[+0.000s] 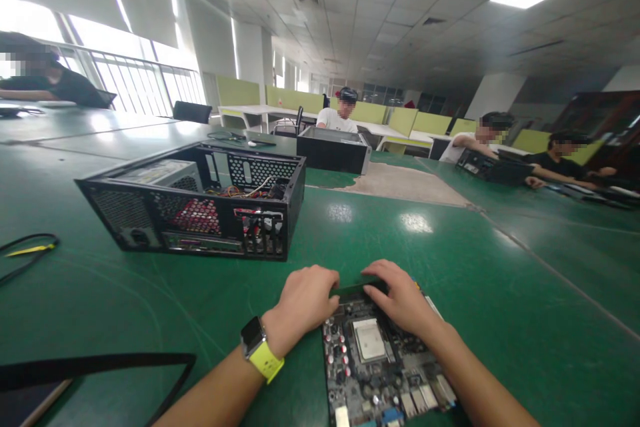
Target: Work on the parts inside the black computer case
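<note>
A motherboard [350,383] lies flat on the green table in front of me, with a square silver processor [369,339] in its socket. Along its far edge runs a thin dark strip [353,291] that looks like a memory module. My left hand [305,297], a watch with a yellow-green band on its wrist, has thumb and fingers closed about the strip's left end. At the other end, my right hand [400,297] curves over the board, thumb and forefinger about the strip. Whether the strip sits fully in a slot cannot be made out.
An opened black computer case [215,213] stands beyond my left hand. Another case [333,150] sits farther back before a seated person. Cables [30,250] and a black strap [100,363] lie at left. Other people sit at right and far left. Bare patch [410,183] mars the tabletop.
</note>
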Action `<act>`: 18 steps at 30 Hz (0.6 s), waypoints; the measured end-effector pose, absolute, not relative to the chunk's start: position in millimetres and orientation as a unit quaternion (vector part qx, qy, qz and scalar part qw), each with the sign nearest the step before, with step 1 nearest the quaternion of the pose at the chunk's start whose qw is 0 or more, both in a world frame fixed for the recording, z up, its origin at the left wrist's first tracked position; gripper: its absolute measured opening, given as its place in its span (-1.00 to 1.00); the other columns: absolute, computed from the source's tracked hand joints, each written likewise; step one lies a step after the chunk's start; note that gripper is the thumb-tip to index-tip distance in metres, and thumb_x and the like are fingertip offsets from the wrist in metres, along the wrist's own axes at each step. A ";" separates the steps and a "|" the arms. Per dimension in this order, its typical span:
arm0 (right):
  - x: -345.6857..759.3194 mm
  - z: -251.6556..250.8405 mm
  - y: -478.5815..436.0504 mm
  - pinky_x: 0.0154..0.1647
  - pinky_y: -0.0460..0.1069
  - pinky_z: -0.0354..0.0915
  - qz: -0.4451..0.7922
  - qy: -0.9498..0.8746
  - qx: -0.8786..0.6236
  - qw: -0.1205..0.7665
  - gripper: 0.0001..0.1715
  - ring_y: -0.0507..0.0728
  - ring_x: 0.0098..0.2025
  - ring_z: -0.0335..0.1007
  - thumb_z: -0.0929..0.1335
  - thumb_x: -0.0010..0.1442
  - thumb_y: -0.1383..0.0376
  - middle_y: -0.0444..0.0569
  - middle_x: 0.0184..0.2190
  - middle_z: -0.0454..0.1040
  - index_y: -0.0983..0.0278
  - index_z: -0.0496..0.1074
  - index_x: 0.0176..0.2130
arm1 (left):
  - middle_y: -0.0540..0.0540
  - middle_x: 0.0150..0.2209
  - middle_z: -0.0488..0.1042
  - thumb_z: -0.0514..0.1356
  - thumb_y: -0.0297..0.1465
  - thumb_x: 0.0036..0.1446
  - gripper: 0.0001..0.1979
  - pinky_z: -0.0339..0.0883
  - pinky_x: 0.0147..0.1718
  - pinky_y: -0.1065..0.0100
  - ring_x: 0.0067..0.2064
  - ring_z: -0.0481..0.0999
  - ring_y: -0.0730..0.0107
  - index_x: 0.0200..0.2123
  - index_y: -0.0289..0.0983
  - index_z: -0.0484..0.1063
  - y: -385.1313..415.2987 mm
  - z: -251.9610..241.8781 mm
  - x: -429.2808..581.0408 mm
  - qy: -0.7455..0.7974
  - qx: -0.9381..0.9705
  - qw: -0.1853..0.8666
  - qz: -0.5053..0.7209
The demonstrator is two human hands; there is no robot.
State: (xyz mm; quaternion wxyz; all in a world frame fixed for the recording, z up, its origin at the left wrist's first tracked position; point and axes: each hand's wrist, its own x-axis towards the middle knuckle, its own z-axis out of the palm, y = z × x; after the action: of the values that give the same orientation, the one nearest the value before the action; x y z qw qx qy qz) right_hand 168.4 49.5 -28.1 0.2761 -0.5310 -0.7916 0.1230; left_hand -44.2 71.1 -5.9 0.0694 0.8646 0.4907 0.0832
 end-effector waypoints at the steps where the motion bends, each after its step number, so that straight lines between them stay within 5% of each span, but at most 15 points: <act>1: 164.3 -23.5 46.2 0.00 0.06 0.19 0.105 -0.792 -0.536 0.273 -0.77 0.13 -0.05 0.28 0.31 0.19 0.30 -0.01 -0.14 0.43 0.25 0.44 -0.13 | -0.11 -0.35 0.53 0.13 -0.35 -0.01 -0.89 0.30 -0.36 0.23 -0.26 0.51 0.10 -0.37 -0.17 0.44 71.3 -5.6 -44.4 0.491 0.864 0.072 0.082; 5: 137.8 5.8 21.2 -0.04 0.05 0.18 0.097 -0.826 -0.516 0.205 -0.83 0.13 -0.09 0.28 0.30 0.22 0.23 -0.05 -0.19 0.44 0.23 0.45 -0.22 | -0.10 -0.37 0.53 0.10 -0.41 0.02 -0.89 0.30 -0.37 0.25 -0.27 0.52 0.12 -0.40 -0.17 0.44 71.4 -5.2 -44.1 0.494 0.863 0.069 0.084; 11: 102.0 19.1 -19.2 -0.02 0.09 0.20 0.155 -0.887 -0.431 0.065 -0.62 0.20 -0.06 0.30 0.36 0.13 0.00 -0.07 -0.11 0.44 0.14 0.44 -0.12 | -0.08 -0.40 0.52 0.11 -0.44 -0.02 -0.88 0.29 -0.38 0.28 -0.30 0.52 0.16 -0.41 -0.17 0.44 73.9 -10.2 -44.2 0.497 0.861 0.066 0.087; 18: 85.6 -19.8 -19.8 -0.19 0.11 0.32 0.052 -0.919 -0.388 -0.046 -0.76 0.26 -0.14 0.35 0.34 0.14 0.29 -0.02 -0.18 0.42 0.17 0.40 -0.13 | -0.07 -0.36 0.53 0.15 -0.39 -0.02 -0.87 0.28 -0.37 0.29 -0.28 0.51 0.17 -0.36 -0.15 0.46 73.8 -10.0 -44.9 0.498 0.861 0.069 0.082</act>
State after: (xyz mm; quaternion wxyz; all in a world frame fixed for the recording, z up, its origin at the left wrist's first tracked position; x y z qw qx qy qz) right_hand 85.6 -19.8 -19.8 -0.0464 -0.3879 -0.9191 0.0521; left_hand -44.9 73.8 -10.0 0.0686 0.8606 0.4980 0.0821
